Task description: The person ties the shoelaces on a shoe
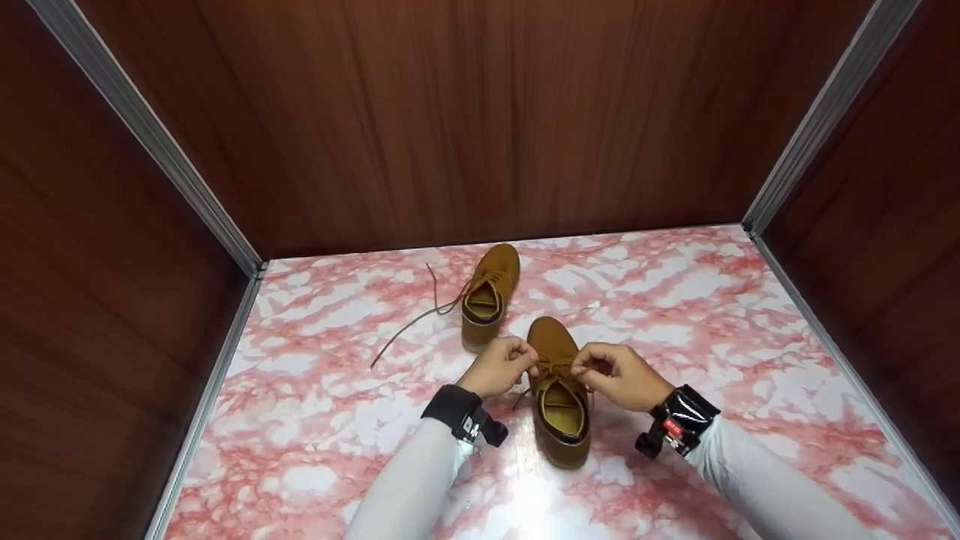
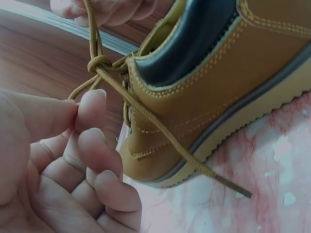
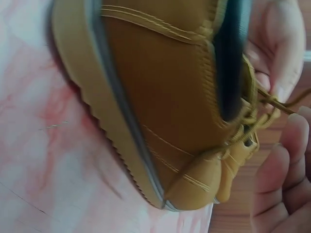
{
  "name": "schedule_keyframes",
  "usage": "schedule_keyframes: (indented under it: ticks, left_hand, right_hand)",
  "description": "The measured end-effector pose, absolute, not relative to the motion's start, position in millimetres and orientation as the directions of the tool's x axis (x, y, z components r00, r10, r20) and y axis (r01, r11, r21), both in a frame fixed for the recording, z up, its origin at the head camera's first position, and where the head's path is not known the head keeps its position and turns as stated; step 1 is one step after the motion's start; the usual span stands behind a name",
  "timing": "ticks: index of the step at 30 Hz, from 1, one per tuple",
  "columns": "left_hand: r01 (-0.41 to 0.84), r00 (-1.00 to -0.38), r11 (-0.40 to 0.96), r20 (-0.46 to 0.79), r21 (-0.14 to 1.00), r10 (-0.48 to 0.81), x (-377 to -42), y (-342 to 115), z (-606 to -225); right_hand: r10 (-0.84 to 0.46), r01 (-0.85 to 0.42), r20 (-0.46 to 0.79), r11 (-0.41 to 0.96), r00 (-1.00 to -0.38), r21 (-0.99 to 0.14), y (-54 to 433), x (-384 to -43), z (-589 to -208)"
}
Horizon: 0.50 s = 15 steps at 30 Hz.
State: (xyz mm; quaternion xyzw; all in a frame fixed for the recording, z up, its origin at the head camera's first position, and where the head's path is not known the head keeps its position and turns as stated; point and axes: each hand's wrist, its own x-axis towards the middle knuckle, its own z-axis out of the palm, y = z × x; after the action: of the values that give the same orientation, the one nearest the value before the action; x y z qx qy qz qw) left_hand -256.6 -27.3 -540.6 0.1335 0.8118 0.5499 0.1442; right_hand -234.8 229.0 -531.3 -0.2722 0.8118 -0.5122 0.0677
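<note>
A tan lace-up shoe [image 1: 564,448] stands on the marbled surface, toe pointing away from me, with one hand on each side of its lacing. My left hand [image 1: 495,369] pinches a brown shoelace between thumb and index finger, the other fingers curled. Across the shoe, my right hand [image 1: 628,377] pinches the lace from the other side. Between them the lace forms a knot [image 2: 99,64] above the tongue. In the left wrist view a loose lace end [image 2: 194,165] hangs down the shoe's side. Fingertips partly hide the lace where each hand pinches it.
Farther back and slightly left stands the matching shoe [image 1: 499,262], its untied lace [image 1: 405,328] trailing left over the surface. Dark wood-grain panels [image 1: 480,120] with grey metal edging [image 1: 817,112] enclose the back and both sides of the pink-and-white surface [image 1: 315,420].
</note>
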Motion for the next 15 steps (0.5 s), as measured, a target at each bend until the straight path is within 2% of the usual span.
schedule_keyframes:
  ticks: [4,15]
  left_hand:
    - [0.082,-0.919,0.376,-0.075,0.923,0.386,-256,-30,-539]
    - [0.163,-0.916,0.445,-0.033,0.881,0.401,-257,-39,-540]
  right_hand:
    - [-0.499,-0.317,0.134,0.302,-0.856,-0.899,236,-239,-527]
    - [-0.416,-0.268,0.121,0.316,-0.901,-0.910,245,-245,-523]
